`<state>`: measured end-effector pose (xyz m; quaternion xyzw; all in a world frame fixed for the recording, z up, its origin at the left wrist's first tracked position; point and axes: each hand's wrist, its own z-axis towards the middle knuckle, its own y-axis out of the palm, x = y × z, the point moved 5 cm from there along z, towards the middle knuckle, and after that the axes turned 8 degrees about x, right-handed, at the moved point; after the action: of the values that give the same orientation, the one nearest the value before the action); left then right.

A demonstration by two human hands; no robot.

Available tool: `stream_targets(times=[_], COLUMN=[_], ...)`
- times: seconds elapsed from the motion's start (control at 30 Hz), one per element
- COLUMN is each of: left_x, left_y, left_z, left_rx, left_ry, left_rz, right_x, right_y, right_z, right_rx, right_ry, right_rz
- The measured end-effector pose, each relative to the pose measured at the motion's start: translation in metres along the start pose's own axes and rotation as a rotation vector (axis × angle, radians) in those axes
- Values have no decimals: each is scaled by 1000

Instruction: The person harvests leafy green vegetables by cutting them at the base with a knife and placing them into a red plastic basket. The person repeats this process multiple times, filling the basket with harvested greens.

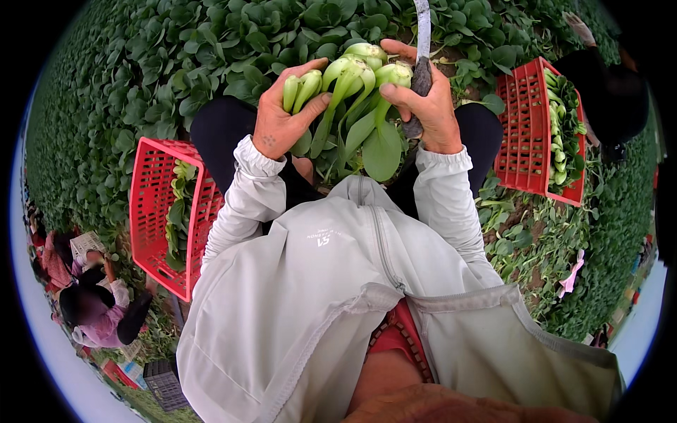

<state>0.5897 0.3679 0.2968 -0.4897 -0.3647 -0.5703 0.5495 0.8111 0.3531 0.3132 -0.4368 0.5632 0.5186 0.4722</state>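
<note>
My left hand [288,113] grips several heads of bok choy [346,79], their pale cut ends turned up and the leaves hanging down between my knees. Two small pale stalks [301,91] stick out between its thumb and fingers. Against the palm of my right hand [436,108] lies a sickle-like knife [424,31], its dark handle down and its metal blade pointing away from me. The right thumb and fingers also hold the right-most head of the bunch [394,74]. Some leaves and the inner fingers are hidden.
A red plastic crate [138,211] with some greens stands at my left. Another red crate [521,127], fuller with bok choy, is at my right, near a gloved co-worker [603,90]. Growing plants [158,63] spread ahead. Another person [100,312] sits at lower left, near a black crate [166,385].
</note>
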Motion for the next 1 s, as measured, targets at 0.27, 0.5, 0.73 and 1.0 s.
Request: stream_targets(times=[0.27, 0.5, 0.73, 1.0], left_x=[11, 13, -3, -7], left_y=[-20, -23, -16, 3], left_z=[-9, -7, 10, -17], left_rx=[-41, -48, -63, 146], left_ry=[-121, -121, 138, -356], left_rz=[115, -26, -334, -977], right_x=[7, 12, -2, -37], right_y=[6, 13, 38, 78], right_z=[0, -5, -5, 11], right_rx=[70, 3, -143, 68], right_ry=[35, 122, 148, -69], right_rz=[38, 116, 185, -323])
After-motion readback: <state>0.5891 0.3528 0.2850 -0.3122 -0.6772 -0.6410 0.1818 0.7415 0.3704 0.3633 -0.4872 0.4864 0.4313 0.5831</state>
